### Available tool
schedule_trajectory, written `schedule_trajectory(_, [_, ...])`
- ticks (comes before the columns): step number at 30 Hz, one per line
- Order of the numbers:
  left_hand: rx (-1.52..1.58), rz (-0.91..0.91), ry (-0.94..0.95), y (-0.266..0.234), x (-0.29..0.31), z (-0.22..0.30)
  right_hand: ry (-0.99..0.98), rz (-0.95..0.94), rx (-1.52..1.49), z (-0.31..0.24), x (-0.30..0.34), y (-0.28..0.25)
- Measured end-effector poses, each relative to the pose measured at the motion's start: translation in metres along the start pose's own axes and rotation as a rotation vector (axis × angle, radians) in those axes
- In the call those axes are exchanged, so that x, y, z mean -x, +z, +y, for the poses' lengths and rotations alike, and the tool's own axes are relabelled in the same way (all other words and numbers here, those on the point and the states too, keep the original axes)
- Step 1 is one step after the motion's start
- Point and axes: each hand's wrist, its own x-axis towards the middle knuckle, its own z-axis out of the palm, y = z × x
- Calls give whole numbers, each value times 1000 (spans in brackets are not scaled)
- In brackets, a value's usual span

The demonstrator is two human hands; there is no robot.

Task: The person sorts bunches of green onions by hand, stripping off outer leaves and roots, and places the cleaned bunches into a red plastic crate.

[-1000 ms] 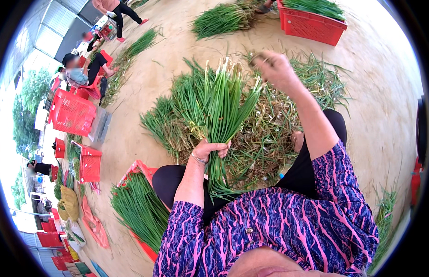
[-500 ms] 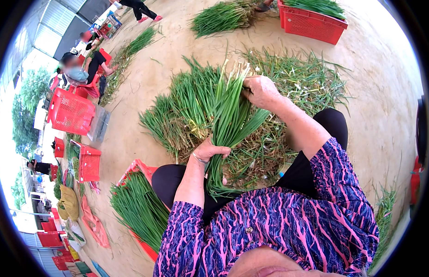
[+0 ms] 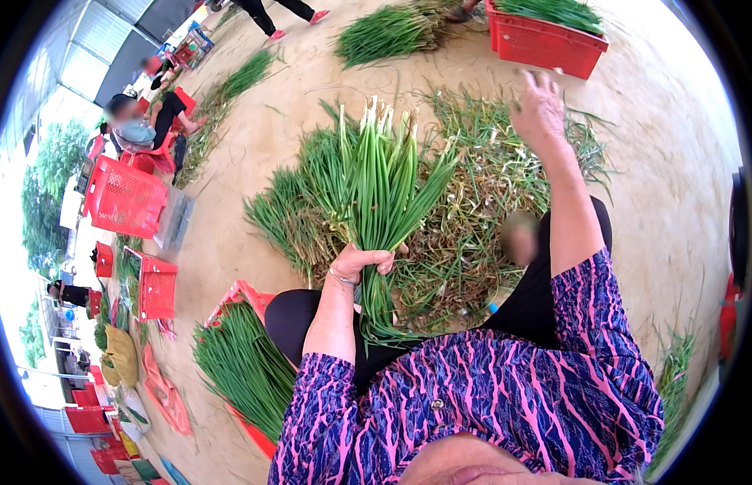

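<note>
My left hand [image 3: 361, 263] grips a thick bunch of green onions [image 3: 380, 190] upright, white root ends pointing away from me. My right hand [image 3: 539, 113] is raised over the far side of the heap with its fingers apart; I see nothing in it. Under both hands lies a heap of loose green onions and dry trimmings [image 3: 465, 234] on the sandy ground. I sit with my knees either side of the heap, in a pink and blue patterned top.
A red crate of trimmed onions [image 3: 242, 368] lies at my left knee. Another red crate [image 3: 546, 44] stands far right, an onion pile [image 3: 388, 32] beside it. Red crates [image 3: 121, 198] and seated people [image 3: 137, 129] fill the left side.
My right hand left the bunch's top, where it was a half second ago, and swung up to the far right. The bunch stays upright in my left hand.
</note>
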Motion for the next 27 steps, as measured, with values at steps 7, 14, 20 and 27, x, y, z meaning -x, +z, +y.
schedule_trajectory(7, [-20,57,-134,17,-8,5,-581,-390,-334,-97,50,-13])
schedule_trajectory(14, [-33,76,-103,3,-1,-8,-498,-560,-544,-85,49,-5])
schedule_trajectory(20, [-27,73,-75,7,-4,-7,-82,-322,-542,-46,22,15])
schedule_trajectory(27, [-11,105,-13,-10,2,-9,188,54,-134,47,-13,-29])
